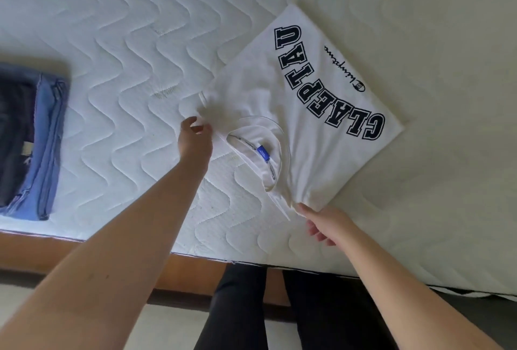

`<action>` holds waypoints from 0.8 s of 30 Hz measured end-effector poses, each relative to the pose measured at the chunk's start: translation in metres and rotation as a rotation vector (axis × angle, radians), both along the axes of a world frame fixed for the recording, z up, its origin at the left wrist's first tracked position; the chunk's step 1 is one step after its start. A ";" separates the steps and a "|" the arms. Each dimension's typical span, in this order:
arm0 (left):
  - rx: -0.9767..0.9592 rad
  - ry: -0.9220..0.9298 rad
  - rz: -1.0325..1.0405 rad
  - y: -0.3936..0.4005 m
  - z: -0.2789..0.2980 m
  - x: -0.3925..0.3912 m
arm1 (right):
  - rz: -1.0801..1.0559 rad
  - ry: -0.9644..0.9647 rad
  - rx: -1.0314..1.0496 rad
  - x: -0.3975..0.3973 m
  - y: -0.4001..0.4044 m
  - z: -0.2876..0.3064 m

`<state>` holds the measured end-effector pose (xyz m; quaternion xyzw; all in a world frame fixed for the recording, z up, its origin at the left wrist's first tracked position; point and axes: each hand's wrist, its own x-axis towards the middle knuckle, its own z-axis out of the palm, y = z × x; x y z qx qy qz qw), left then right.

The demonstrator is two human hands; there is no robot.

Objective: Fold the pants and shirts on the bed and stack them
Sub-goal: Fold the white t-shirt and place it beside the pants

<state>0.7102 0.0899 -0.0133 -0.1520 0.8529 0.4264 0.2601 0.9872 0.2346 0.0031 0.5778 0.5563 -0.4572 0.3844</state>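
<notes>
A white T-shirt [305, 89] with big dark block letters lies partly folded on the quilted white mattress [126, 50], its collar and blue label toward me. My left hand [194, 137] pinches the shirt's left shoulder edge. My right hand [321, 222] pinches the right shoulder corner, where the cloth bunches into creases. A stack of folded pants [30, 140], dark blue on lighter blue denim, rests at the left near the mattress edge.
The mattress's front edge runs along a wooden bed frame [195, 265] just in front of my legs in dark trousers [279, 307]. Pale floor shows below the frame.
</notes>
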 end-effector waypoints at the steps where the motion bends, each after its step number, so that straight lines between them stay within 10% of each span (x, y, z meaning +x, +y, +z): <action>1: 0.015 -0.027 0.028 -0.005 0.002 0.010 | 0.096 -0.030 -0.024 -0.001 0.009 0.007; 24: 0.163 -0.230 0.418 0.010 0.020 0.210 | 1.127 1.102 0.221 -0.216 0.021 0.005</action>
